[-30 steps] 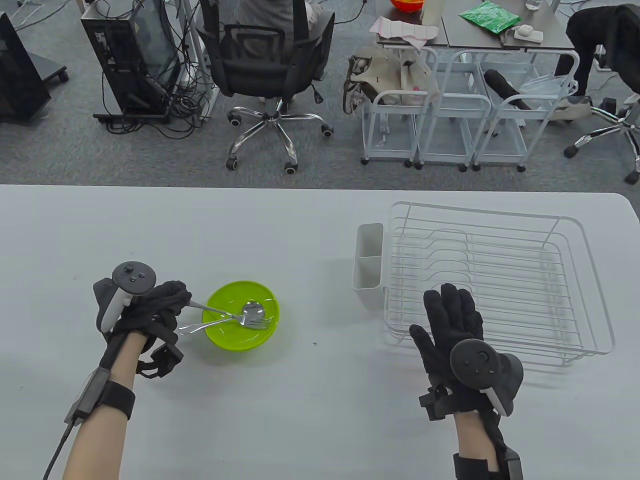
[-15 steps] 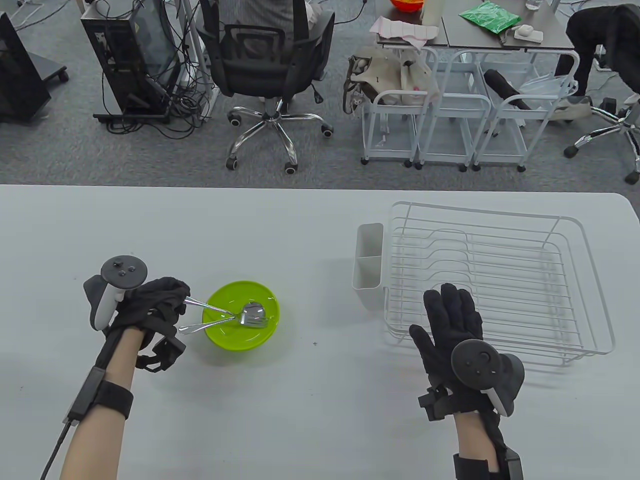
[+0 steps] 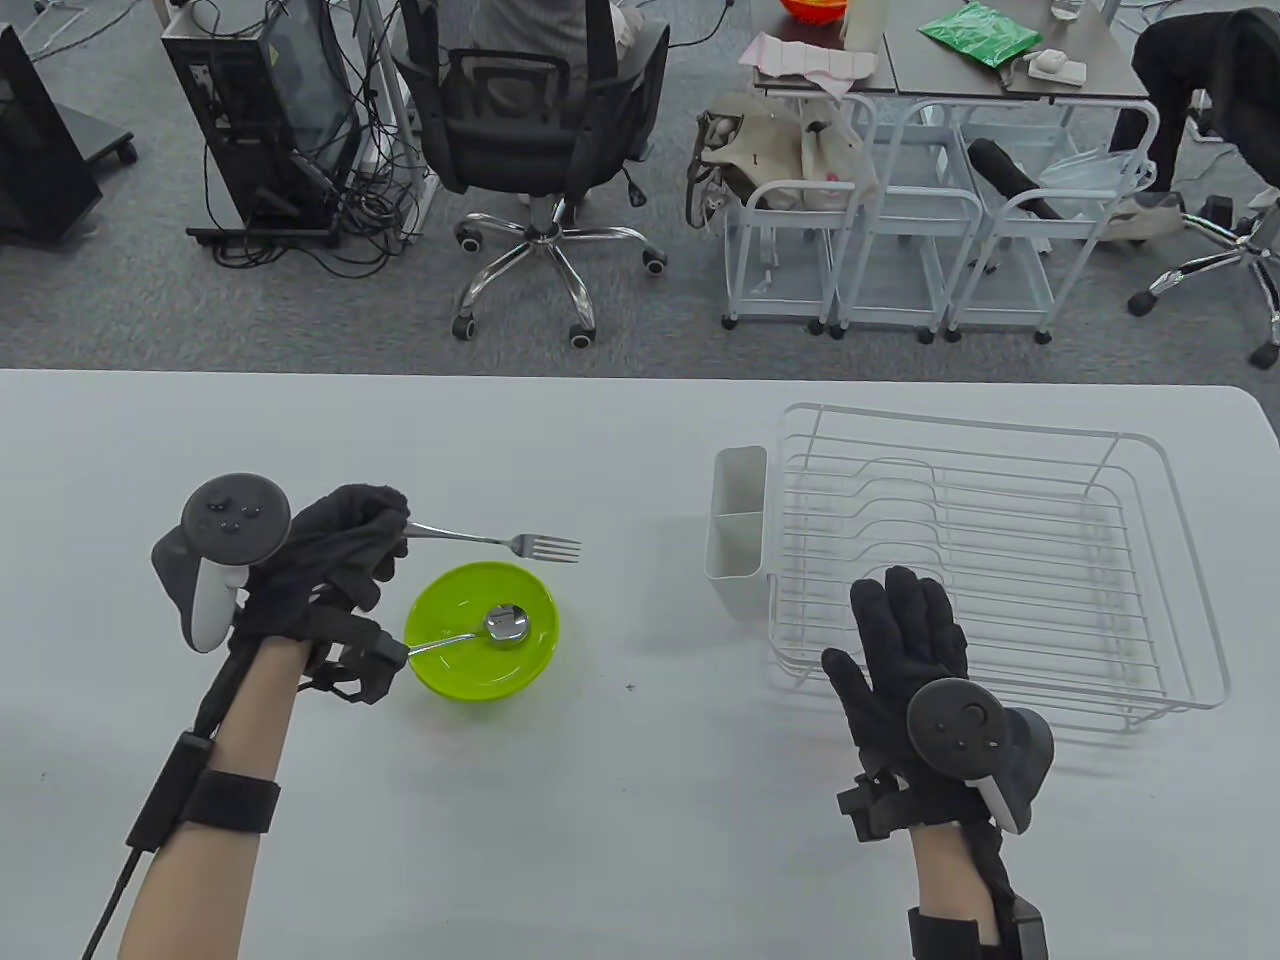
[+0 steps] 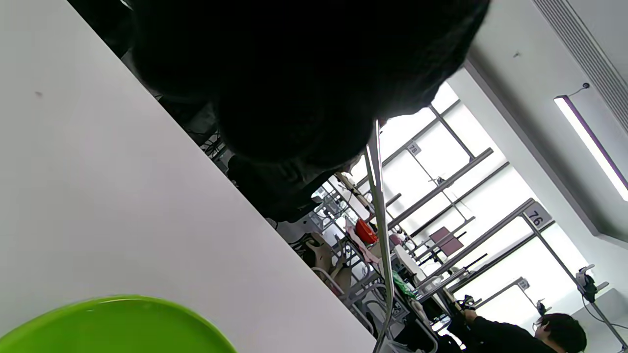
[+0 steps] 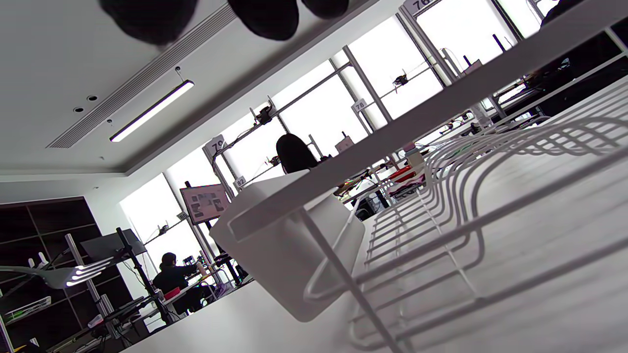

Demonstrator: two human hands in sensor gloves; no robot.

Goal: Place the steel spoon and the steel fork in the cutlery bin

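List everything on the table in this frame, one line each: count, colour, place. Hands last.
fork: 1, steel, held in the air above the bowl's far side, prongs pointing right
spoon: 1, steel, lying in the bowl, handle over the left rim
bowl: 1, lime green, left part of the table
cutlery bin: 1, white, on the rack's left end
dish rack: 1, white wire, right part of the table
left hand: black glove, holds the fork's handle
right hand: black glove, fingers spread, at the rack's near edge
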